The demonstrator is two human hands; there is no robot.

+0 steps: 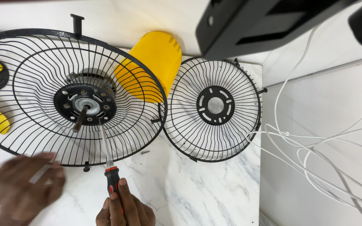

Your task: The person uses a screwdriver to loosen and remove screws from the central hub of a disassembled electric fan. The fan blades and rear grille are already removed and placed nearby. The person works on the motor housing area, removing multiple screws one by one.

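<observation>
The left hand is motion-blurred below the large fan guard; its grip cannot be determined. The right hand, partly cut off, grasps the screwdriver, whose tip meets the guard's motor hub. Behind the guard, a yellow housing is partly screened. Right of it on the table lie a smaller guard and white cables.

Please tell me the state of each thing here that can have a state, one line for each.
Large black wire fan guard: mounted on motor, tilted.
Small black wire fan guard: detached, leaning at the wall.
Red-and-black screwdriver: held, tip at hub.
Right hand: gripping the screwdriver.
Left hand: blurred, beside the large guard.
</observation>
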